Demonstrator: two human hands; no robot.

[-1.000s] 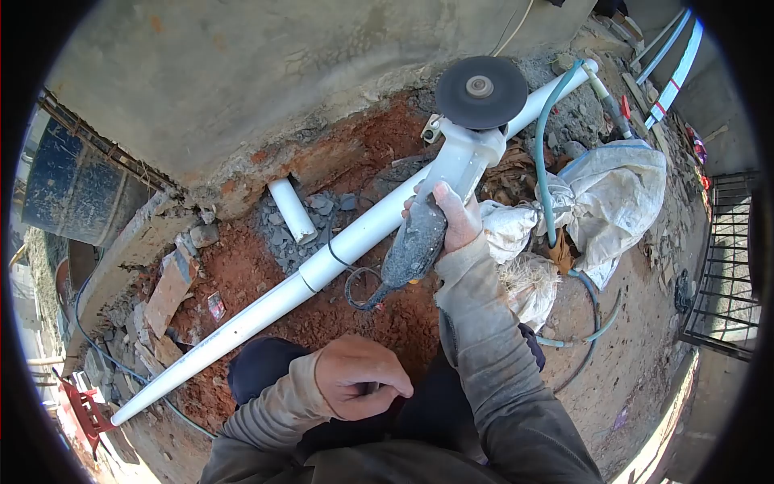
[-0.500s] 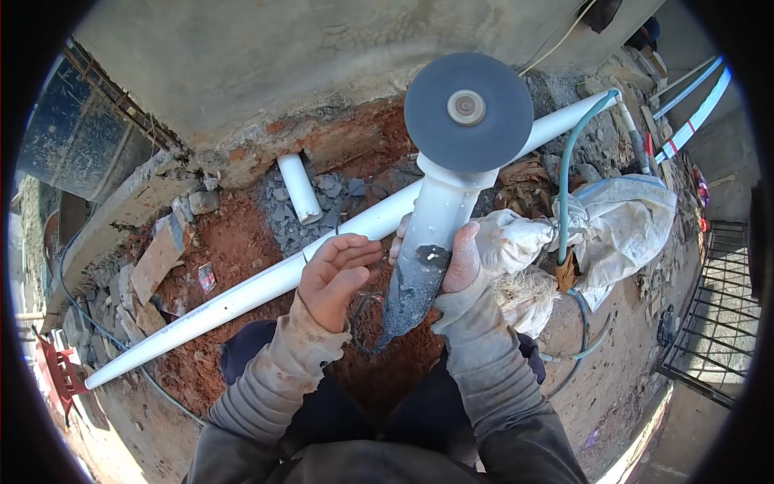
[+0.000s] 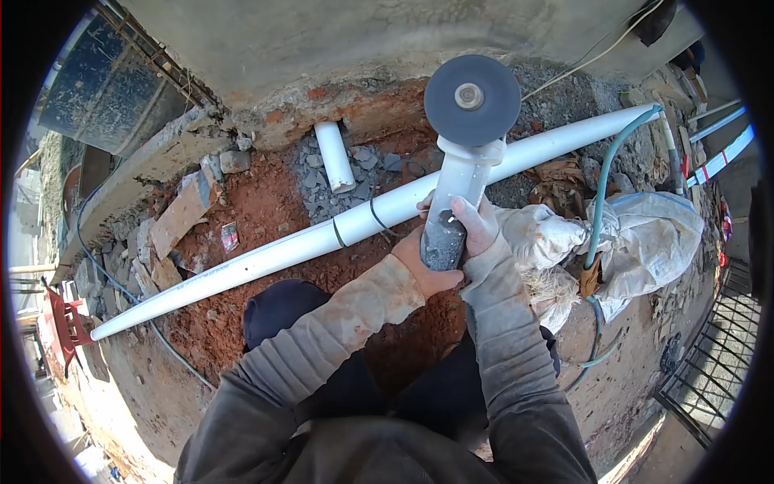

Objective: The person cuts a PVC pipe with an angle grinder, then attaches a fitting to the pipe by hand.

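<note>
While both hands gripped the grinder [image 3: 455, 194], the right hand [image 3: 477, 226] and left hand [image 3: 426, 262] had fingers closed round its body; its disc [image 3: 472, 99] hung above the long white pipe [image 3: 322, 234] on the red soil [image 3: 250, 210]; lowering squarely onto the marked band seemingly came next.

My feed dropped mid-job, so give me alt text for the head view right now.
Both hands, left hand and right hand, grip the dusty handle of an angle grinder, its grey cutting disc raised above a long white pipe lying across red soil. A short white pipe stub lies in gravel by the concrete wall; white sacks and a green hose lie on the right.
</note>
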